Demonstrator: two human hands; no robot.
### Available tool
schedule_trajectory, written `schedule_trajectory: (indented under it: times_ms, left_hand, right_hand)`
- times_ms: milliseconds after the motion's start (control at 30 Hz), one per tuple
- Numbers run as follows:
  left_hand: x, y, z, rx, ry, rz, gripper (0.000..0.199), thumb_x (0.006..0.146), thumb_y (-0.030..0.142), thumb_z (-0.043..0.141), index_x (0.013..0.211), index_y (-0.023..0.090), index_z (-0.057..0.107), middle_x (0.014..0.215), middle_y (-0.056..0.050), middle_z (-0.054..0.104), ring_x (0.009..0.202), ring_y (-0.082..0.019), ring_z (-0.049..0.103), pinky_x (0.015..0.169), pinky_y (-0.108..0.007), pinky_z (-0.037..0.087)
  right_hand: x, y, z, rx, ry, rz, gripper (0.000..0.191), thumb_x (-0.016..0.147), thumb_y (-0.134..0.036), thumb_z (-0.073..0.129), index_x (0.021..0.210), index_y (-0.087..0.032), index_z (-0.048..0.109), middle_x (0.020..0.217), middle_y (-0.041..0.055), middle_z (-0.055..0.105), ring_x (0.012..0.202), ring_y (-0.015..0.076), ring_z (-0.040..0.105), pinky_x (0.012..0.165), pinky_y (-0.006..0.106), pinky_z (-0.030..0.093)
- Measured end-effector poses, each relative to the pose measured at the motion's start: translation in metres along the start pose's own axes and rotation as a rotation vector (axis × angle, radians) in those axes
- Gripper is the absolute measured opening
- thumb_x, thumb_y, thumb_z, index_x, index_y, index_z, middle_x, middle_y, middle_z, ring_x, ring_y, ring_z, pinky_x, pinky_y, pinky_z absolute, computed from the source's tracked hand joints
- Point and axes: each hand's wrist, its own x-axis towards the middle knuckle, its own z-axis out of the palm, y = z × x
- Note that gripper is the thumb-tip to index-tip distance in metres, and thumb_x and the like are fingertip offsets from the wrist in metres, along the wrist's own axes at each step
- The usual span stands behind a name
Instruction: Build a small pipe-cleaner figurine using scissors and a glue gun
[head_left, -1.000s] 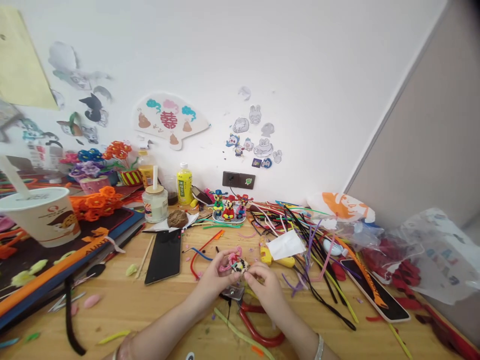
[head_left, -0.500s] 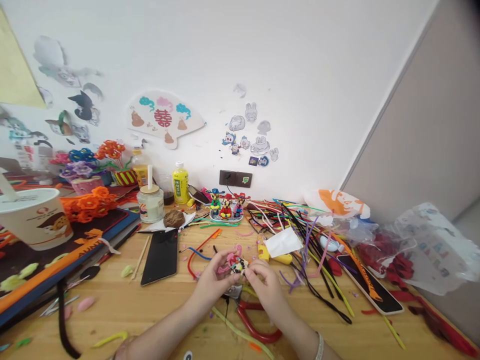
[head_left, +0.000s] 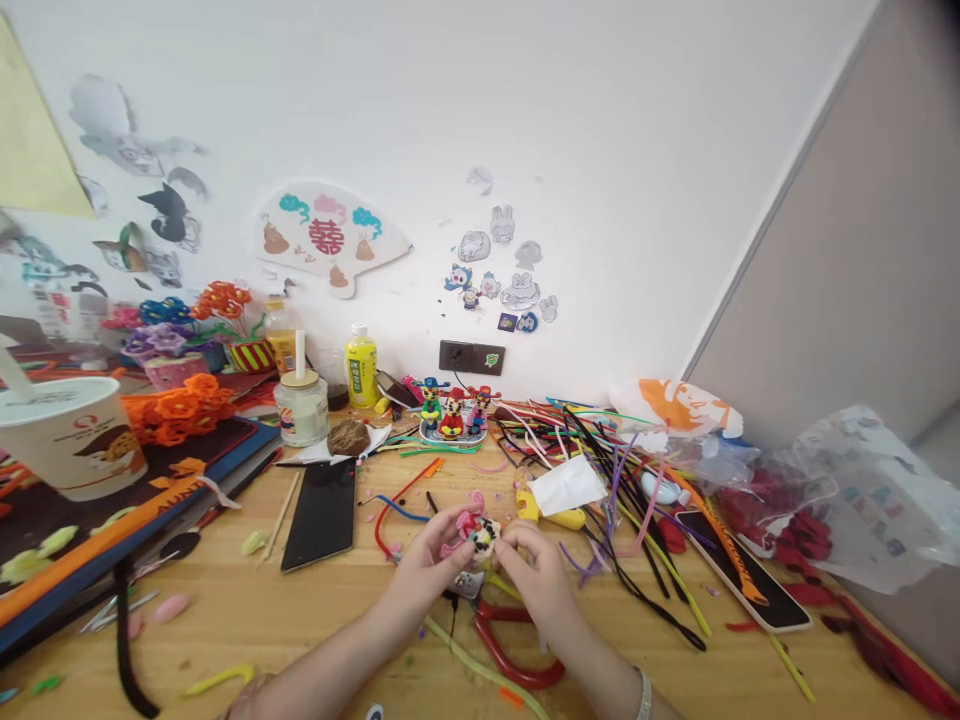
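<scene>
A small figure [head_left: 486, 538] with a cream, black-spotted head and pink curled parts is held between both hands, above the wooden table. My left hand [head_left: 435, 555] grips its pink side, fingers wrapped round it. The fingertips of my right hand [head_left: 532, 562] pinch its cream edge from the right. Below the hands lie red-handled scissors [head_left: 517, 670], partly hidden by my right wrist. A pale yellow-green strip [head_left: 480, 668] runs beside them.
Three small figures [head_left: 452, 415] stand on a tray behind the hands. A black phone [head_left: 321, 515] lies left, a cup [head_left: 75, 440] farther left. Coloured stems [head_left: 607, 500], a yellow tool [head_left: 566, 517] and another phone [head_left: 780, 600] lie right.
The small figure has turned a little in my fingers, so more of its cream, black-spotted face shows. Both hands have stayed in nearly the same place.
</scene>
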Motion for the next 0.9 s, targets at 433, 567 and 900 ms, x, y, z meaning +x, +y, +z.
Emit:
schedule_trajectory:
  times_ms: [433,567,900]
  left_hand:
    - [0.005,-0.005,-0.001,-0.059,-0.133,-0.048,0.057,0.066,0.027,0.067,0.118,0.023,0.044,0.103,-0.008,0.058,0.079,-0.018,0.059,0.065,-0.029,0.049]
    - [0.005,-0.005,0.001,-0.020,-0.146,-0.050,0.065,0.066,0.028,0.067,0.123,0.021,0.036,0.081,-0.002,0.057,0.063,-0.014,0.057,0.057,-0.026,0.047]
    - [0.000,-0.002,-0.004,0.176,-0.136,0.038,0.057,0.066,0.023,0.065,0.120,0.023,0.045,0.089,-0.004,0.059,0.078,-0.016,0.055,0.071,-0.027,0.044]
  right_hand:
    - [0.002,0.008,-0.002,-0.069,0.022,-0.095,0.022,0.078,-0.021,0.048,0.056,-0.017,0.050,0.064,-0.0006,0.050,0.067,0.0140,0.049,0.066,0.025,0.037]
    - [0.003,0.012,-0.003,-0.140,0.011,-0.122,0.023,0.079,-0.023,0.048,0.057,-0.017,0.051,0.064,-0.0002,0.052,0.068,0.0141,0.049,0.065,0.025,0.036]
    - [0.008,0.023,-0.012,-0.202,-0.060,-0.073,0.021,0.083,-0.028,0.041,0.067,-0.017,0.050,0.065,-0.0014,0.050,0.063,0.0128,0.047,0.059,0.022,0.035]
